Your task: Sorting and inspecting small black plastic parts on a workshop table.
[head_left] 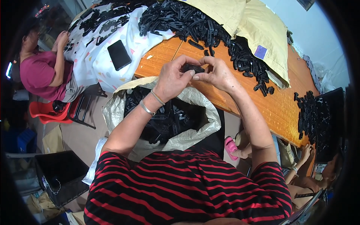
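Observation:
A small black plastic piece (195,69) is pinched between my two hands, above the near edge of the wooden table (167,52). My left hand (175,77) grips its left end, thumb in front, with a bracelet and a band on the wrist. My right hand (217,73) closes on the other end with thumb and fingers. The fingers partly cover the piece, so its exact kind cannot be made out. Below my hands an open white woven sack (202,98) holds many similar black pieces (168,122).
A big heap of black pieces (180,18) lies at the back, trailing right beside tan paper sacks (258,26). A phone (119,55) rests on a patterned cloth (92,67). One person (43,75) sits left by a red chair (48,111), another (300,172) right. A black crate (62,176) stands lower left.

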Tool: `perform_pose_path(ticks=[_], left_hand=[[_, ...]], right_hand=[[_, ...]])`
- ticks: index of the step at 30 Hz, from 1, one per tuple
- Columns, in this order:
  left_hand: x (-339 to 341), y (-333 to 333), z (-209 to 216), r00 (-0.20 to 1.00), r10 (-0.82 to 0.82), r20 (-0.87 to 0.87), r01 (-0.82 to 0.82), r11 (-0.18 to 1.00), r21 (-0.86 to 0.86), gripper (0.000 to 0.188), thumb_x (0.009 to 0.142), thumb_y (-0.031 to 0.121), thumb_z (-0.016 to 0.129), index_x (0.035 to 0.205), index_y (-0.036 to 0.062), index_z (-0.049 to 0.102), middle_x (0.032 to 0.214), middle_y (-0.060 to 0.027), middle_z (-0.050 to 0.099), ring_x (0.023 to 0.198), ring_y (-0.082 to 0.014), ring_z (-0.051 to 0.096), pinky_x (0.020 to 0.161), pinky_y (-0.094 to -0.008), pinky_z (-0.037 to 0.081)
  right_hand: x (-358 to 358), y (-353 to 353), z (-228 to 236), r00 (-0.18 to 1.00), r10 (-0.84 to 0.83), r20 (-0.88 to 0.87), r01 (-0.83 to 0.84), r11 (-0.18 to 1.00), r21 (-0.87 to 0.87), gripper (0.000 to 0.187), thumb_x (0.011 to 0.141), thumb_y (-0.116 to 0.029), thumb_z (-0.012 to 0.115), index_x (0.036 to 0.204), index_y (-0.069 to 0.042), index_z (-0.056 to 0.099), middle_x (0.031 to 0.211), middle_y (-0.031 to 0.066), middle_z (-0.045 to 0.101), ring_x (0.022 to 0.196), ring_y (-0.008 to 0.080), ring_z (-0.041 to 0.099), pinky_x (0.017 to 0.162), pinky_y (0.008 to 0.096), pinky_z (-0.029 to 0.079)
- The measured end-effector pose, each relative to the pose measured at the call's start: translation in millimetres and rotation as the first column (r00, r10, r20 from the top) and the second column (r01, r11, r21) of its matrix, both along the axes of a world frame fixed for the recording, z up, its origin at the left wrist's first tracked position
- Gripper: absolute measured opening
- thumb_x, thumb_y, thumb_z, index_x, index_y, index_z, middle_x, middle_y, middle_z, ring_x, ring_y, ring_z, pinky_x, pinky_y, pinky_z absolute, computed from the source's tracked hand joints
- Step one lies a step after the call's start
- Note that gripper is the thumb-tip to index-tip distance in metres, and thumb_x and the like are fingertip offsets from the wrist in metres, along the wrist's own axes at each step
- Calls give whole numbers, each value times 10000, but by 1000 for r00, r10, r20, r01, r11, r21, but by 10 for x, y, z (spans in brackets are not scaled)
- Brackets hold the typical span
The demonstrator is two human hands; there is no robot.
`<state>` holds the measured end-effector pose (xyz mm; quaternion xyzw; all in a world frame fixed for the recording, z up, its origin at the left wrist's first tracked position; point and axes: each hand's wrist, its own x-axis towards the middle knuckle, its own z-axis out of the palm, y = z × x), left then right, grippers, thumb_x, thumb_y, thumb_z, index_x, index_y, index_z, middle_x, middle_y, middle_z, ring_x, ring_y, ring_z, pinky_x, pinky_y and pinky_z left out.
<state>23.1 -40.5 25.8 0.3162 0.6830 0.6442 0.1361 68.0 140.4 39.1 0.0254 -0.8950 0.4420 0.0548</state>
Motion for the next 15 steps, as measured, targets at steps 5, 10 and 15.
perform_pose_path(ticks=[5,10,15], left_hand=[[-32,-11,-15,988,15,-155,-15,1000,-4,269,859,34,598,1125,-3,579,896,0,594,713,-7,504,611,-172,432],[-82,-58,13,974,27,-226,-49,995,-92,306,856,59,622,1153,-3,578,855,10,573,695,-20,478,608,-183,428],[-141,-142,-46,977,39,-210,-71,987,-143,315,848,91,670,1139,-6,598,871,-6,620,726,-39,538,647,-196,462]], right_hand=[[-56,27,-108,1000,22,11,-22,1000,-8,276,725,-137,817,864,-11,615,665,-10,604,612,42,531,530,227,419],[-77,-20,-168,999,-14,33,17,996,-87,234,741,-102,804,832,-25,603,637,-5,599,599,41,540,533,213,421],[12,-191,-36,996,-81,-46,84,995,63,278,716,-128,823,840,-10,605,694,23,618,657,72,581,572,243,469]])
